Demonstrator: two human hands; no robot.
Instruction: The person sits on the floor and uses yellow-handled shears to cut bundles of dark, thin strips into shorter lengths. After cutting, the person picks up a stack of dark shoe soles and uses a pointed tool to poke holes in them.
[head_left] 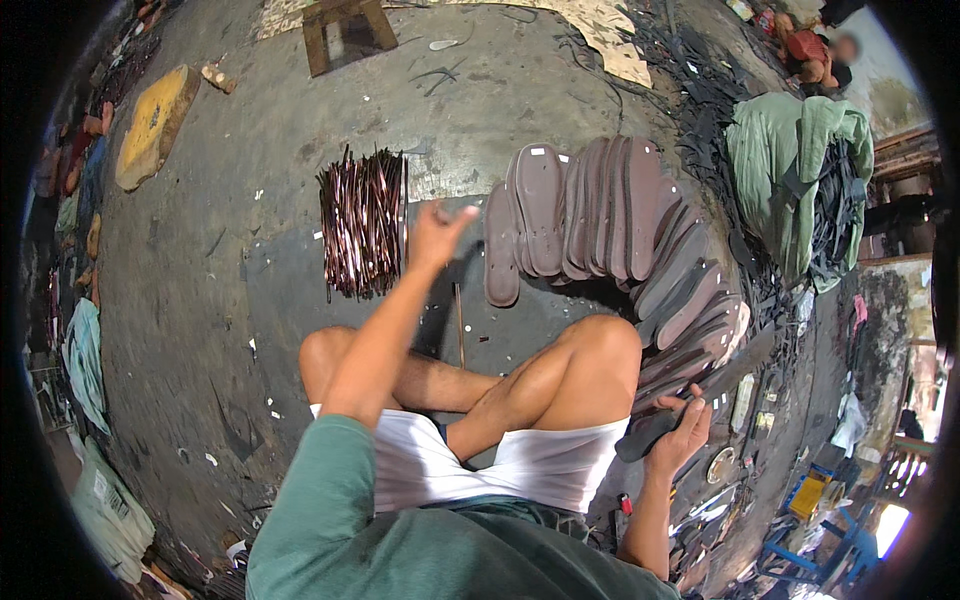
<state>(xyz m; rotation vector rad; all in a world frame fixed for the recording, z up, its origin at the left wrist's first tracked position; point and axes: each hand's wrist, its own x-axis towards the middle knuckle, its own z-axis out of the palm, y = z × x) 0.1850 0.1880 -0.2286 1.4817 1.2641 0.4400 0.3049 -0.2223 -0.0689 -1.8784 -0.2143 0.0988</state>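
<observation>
My left hand is raised over the floor, between a bundle of shiny dark brown strips and the sandal soles. It is slightly blurred; its thumb stands apart from the fingers, and nothing shows in it. Beside my right knee, my right hand is closed round a dark sandal sole, whose far part overlaps other dark pieces. Brown sandal soles lie overlapping in a long curved row, from in front of me round to my right. Small white labels mark several of them.
A thin stick lies before my crossed legs. At the far left is a worn yellow block; a wooden stool stands ahead. Dark scraps, a green cloth over a heap, and a blue chair line the right. Another person sits far right.
</observation>
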